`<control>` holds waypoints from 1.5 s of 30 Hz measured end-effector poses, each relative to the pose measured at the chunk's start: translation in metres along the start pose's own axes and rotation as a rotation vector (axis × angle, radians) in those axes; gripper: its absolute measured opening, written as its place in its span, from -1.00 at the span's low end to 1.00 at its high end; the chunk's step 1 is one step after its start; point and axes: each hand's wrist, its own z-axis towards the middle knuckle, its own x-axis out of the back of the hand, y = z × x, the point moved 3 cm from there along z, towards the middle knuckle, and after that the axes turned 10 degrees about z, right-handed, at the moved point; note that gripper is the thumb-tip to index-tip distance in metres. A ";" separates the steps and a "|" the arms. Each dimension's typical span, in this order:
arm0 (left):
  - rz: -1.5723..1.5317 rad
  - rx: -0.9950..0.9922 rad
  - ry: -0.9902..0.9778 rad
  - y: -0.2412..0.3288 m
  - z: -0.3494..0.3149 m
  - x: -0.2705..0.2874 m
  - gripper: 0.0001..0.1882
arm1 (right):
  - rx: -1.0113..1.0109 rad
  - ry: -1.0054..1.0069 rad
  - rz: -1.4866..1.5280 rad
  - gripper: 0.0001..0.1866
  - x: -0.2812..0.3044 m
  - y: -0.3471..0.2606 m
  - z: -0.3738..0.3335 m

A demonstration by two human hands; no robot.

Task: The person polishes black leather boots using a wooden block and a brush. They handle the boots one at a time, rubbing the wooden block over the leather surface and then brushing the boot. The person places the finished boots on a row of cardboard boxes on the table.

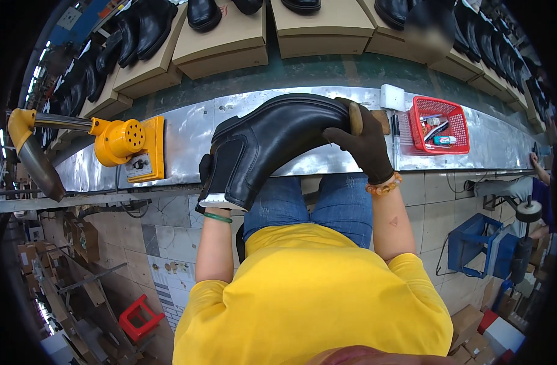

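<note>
Gloved right hand (367, 146), bare forearms (395, 222)

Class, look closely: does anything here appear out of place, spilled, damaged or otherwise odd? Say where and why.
Nothing stands out. The black boot looks undamaged on its visible side; the right hand grips one end, the left hand is mostly hidden behind it. The red basket sits upright with small items inside.

Left hand (205, 168) mostly hidden behind black boot (284, 131); blurred patch (429, 30) upper right; far boots (203, 13) cropped above.
</note>
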 end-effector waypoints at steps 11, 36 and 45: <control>0.068 -0.021 0.086 0.018 0.012 0.020 -0.47 | -0.159 -0.014 -0.162 -0.31 -0.005 0.025 0.008; 1.541 -0.334 -0.159 -0.041 0.087 -0.066 -0.42 | -0.260 0.694 1.206 -0.76 0.068 0.079 0.143; 2.591 -0.726 0.173 -0.033 0.025 0.006 -0.38 | -0.144 0.500 -0.065 -0.47 0.118 0.124 0.279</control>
